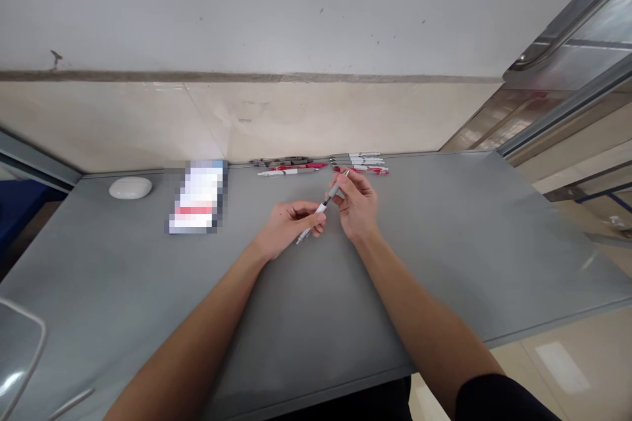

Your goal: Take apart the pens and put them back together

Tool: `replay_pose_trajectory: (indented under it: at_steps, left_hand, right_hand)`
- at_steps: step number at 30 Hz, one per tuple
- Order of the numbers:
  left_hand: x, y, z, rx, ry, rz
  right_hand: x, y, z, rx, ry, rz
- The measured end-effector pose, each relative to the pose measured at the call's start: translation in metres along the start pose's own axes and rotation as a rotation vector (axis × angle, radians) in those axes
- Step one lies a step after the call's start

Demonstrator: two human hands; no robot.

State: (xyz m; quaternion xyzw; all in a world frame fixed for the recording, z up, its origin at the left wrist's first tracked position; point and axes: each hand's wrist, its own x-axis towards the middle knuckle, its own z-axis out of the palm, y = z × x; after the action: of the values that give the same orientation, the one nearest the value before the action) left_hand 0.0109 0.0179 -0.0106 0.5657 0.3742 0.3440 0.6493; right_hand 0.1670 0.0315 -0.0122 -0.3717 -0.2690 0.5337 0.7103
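Over the middle of the grey table, my left hand (285,227) pinches the white barrel of a ballpoint pen (320,208), its clicker end pointing down and left. My right hand (359,207) holds the pen's grey grip section, with the metal tip up and right. A dark stretch shows between the white barrel and the grey grip. Beyond my hands, near the wall, lie two groups of pens: a left one with dark, red and white pens (289,172), and a right one with several white-and-grey pens (358,160) and red ones (378,170).
A phone-like flat thing with a blurred screen (197,197) lies at the left on the grey table (444,230). Farther left sits a white rounded object (131,188). A tiled wall (345,115) closes off the back. A pale bent rod (37,342) crosses the lower left.
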Motion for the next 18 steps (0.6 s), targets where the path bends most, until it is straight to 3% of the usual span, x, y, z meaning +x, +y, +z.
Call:
replay_pose_trajectory:
  at_steps: [7, 18]
  left_hand:
    - [0.0, -0.001, 0.0, 0.017, -0.028, 0.031]
    - [0.0, -0.001, -0.004, -0.176, -0.13, -0.016]
  right_hand:
    - [0.0, 0.0, 0.0, -0.005, -0.009, 0.008]
    - [-0.001, -0.009, 0.005, -0.083, -0.034, -0.019]
